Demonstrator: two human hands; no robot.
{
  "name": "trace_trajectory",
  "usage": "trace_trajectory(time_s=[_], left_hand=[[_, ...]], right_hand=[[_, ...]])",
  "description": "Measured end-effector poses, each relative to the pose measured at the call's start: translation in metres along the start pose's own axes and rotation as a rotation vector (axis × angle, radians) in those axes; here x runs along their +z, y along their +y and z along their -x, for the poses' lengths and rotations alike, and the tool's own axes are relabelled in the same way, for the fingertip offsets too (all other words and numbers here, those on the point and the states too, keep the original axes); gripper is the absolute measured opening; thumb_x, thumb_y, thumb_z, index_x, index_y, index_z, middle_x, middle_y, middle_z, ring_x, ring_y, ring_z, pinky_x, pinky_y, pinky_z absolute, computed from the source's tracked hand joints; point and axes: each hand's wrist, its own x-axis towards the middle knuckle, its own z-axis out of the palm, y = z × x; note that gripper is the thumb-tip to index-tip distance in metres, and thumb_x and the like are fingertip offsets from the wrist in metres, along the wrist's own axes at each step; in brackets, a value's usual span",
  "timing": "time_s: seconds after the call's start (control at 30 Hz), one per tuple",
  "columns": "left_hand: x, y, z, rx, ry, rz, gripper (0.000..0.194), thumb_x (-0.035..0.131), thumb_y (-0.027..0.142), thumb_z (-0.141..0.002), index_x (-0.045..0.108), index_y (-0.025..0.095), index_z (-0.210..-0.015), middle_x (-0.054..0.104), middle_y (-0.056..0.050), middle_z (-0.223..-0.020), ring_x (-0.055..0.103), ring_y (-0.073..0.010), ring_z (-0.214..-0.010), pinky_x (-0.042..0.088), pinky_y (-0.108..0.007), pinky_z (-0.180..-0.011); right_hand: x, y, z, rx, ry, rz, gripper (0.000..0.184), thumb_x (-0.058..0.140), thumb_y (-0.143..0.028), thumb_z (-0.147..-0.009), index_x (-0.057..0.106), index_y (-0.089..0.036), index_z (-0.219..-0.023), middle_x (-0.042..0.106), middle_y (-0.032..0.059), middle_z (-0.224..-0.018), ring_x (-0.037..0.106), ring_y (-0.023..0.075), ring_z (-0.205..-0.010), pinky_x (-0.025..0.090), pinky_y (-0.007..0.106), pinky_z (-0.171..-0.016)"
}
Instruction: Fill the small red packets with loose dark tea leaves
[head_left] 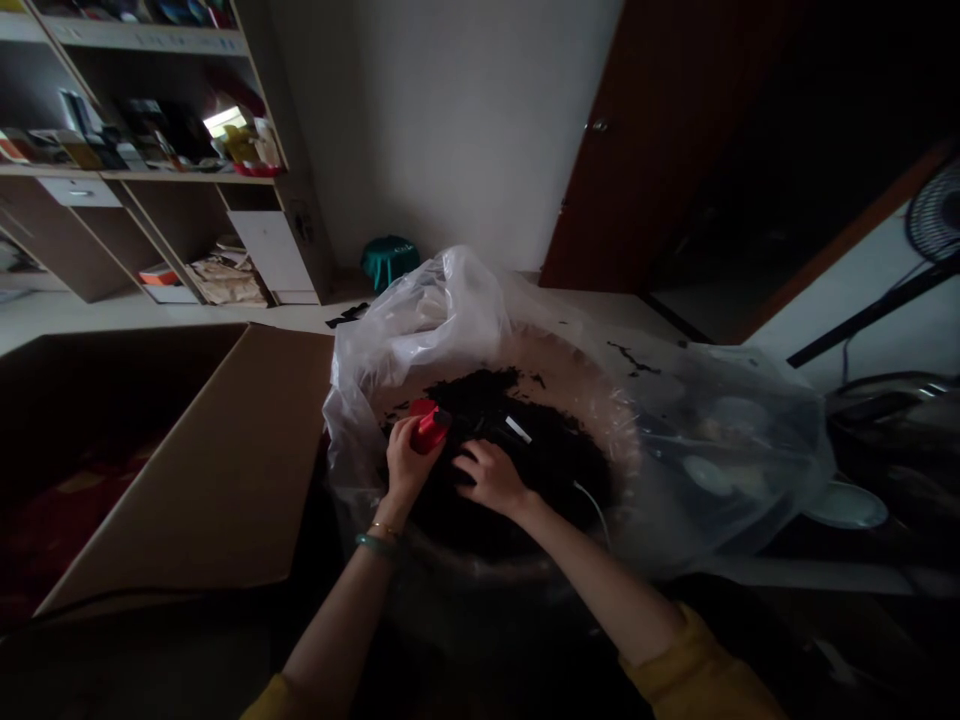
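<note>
A stubby red plastic grip [427, 425] is clenched in the left hand [409, 465], its long axis tipped rightward over the dark soil-like stuff [555, 470] heaped inside a clear plastic bag [420, 330]. The right hand [491, 478] sits just beside it, palm-down on the heap, though whether anything's grasped there can't really be told in this light. The left hand is bent up at the wrist, and the right forearm [600, 580] is angled in from the lower right.
</note>
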Motion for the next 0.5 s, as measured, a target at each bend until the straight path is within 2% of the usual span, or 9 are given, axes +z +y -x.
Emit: trace_trajectory(time_s=[0.1, 0.13, 0.2, 0.27, 0.33, 0.43, 0.5], left_hand=[[0.000, 0.000, 0.001, 0.010, -0.045, 0.012, 0.039, 0.075, 0.027, -0.064, 0.061, 0.020, -0.101, 0.062, -0.007, -0.099, 0.060, -0.0236, -0.093, 0.049, -0.038, -0.086], [0.000, 0.000, 0.001, 0.017, -0.066, 0.015, 0.039, 0.075, 0.026, -0.064, 0.061, 0.020, -0.101, 0.062, -0.007, -0.099, 0.060, -0.0236, -0.093, 0.049, -0.037, -0.085], [0.001, 0.001, 0.001, 0.042, -0.118, 0.019, 0.040, 0.075, 0.027, -0.064, 0.061, 0.020, -0.101, 0.062, -0.007, -0.100, 0.060, -0.0236, -0.093, 0.049, -0.037, -0.085], [0.002, 0.002, 0.002, 0.074, -0.171, 0.028, 0.041, 0.076, 0.028, -0.063, 0.061, 0.019, -0.100, 0.063, -0.007, -0.100, 0.060, -0.0237, -0.093, 0.049, -0.038, -0.085], [0.002, 0.004, 0.002, 0.101, -0.219, 0.044, 0.042, 0.076, 0.030, -0.063, 0.061, 0.019, -0.100, 0.063, -0.007, -0.100, 0.060, -0.0236, -0.093, 0.049, -0.038, -0.085], [0.003, 0.006, 0.002, 0.131, -0.264, 0.069, 0.041, 0.075, 0.031, -0.064, 0.060, 0.019, -0.100, 0.063, -0.007, -0.099, 0.060, -0.0228, -0.092, 0.049, -0.036, -0.084], [0.003, 0.006, 0.002, 0.150, -0.283, 0.076, 0.041, 0.076, 0.031, -0.064, 0.060, 0.019, -0.100, 0.063, -0.007, -0.097, 0.061, -0.0222, -0.091, 0.049, -0.035, -0.083]], right_hand=[[-0.012, 0.010, -0.003, 0.167, 0.264, -0.326, 0.021, 0.061, -0.028, -0.077, 0.068, -0.021, -0.095, 0.065, 0.0079, -0.100, 0.059, 0.0212, -0.093, 0.046, 0.032, -0.085], [-0.018, 0.013, -0.006, 0.216, 0.314, -0.416, 0.021, 0.059, -0.030, -0.077, 0.068, -0.021, -0.094, 0.066, 0.0068, -0.096, 0.060, 0.0205, -0.090, 0.046, 0.032, -0.084], [-0.034, 0.019, -0.015, 0.283, 0.331, -0.542, 0.023, 0.060, -0.035, -0.075, 0.068, -0.021, -0.092, 0.067, 0.0046, -0.092, 0.061, 0.0205, -0.087, 0.046, 0.032, -0.083], [-0.051, 0.024, -0.026, 0.281, 0.252, -0.609, 0.024, 0.063, -0.036, -0.072, 0.069, -0.022, -0.090, 0.069, 0.0022, -0.090, 0.062, 0.0201, -0.085, 0.046, 0.032, -0.082], [-0.067, 0.026, -0.038, 0.239, 0.109, -0.617, 0.023, 0.066, -0.034, -0.069, 0.071, -0.022, -0.088, 0.070, 0.0001, -0.084, 0.062, 0.0188, -0.079, 0.045, 0.030, -0.077], [-0.083, 0.024, -0.054, 0.200, -0.099, -0.539, 0.019, 0.071, -0.029, -0.064, 0.073, -0.023, -0.082, 0.070, -0.0016, -0.074, 0.061, 0.0171, -0.070, 0.043, 0.027, -0.067], [-0.088, 0.021, -0.062, 0.198, -0.183, -0.460, 0.018, 0.072, -0.026, -0.061, 0.074, -0.024, -0.080, 0.069, -0.0017, -0.071, 0.060, 0.0167, -0.067, 0.041, 0.026, -0.063]])
